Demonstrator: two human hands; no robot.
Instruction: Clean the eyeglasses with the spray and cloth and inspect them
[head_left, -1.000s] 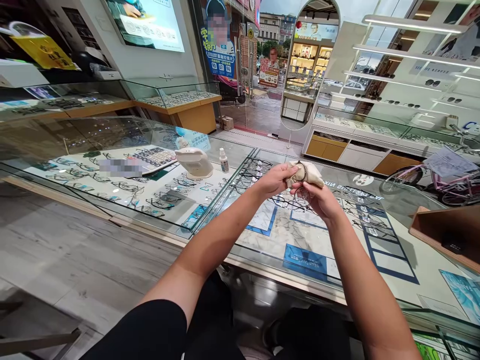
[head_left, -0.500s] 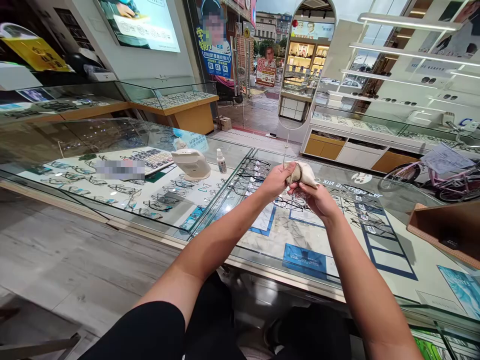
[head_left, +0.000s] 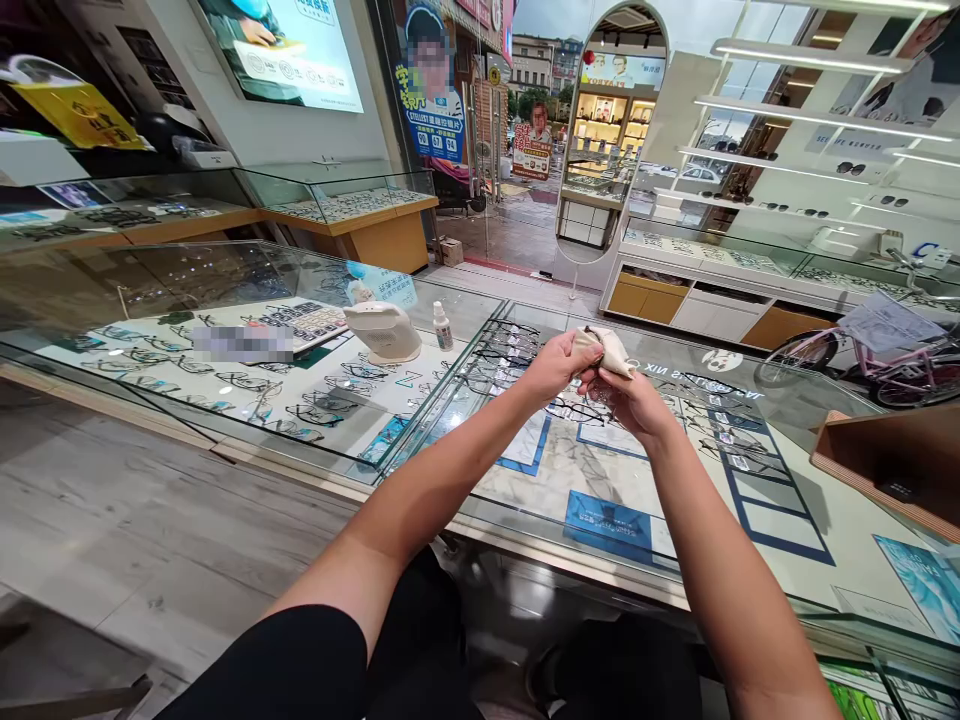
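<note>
- Left hand: grip grasping a cream cloth at its left end, thumb pressed on top of the fabric.
- Right hand: grip grasping the same cloth from below and to the right; fingers bent under it.
- Eyeglasses: located between the two grips, within the folded cloth. A short length of dark rim shows at the upper edge of the fabric; the remainder is largely hidden by cloth and fingers.
- Position: cloth and eyeglasses are held above the glass-topped table, over its right-hand section. The hands are close together, forearms extended forward.
- Below the hands: display frames lie inside the table, beneath the glass. A blue card lies nearer the front edge.
- Left of the hands: a white spray bottle stands upright, with a cream-coloured device just beside it.
- Right of the hands: an open-fronted wooden box stands well apart from them.
</note>
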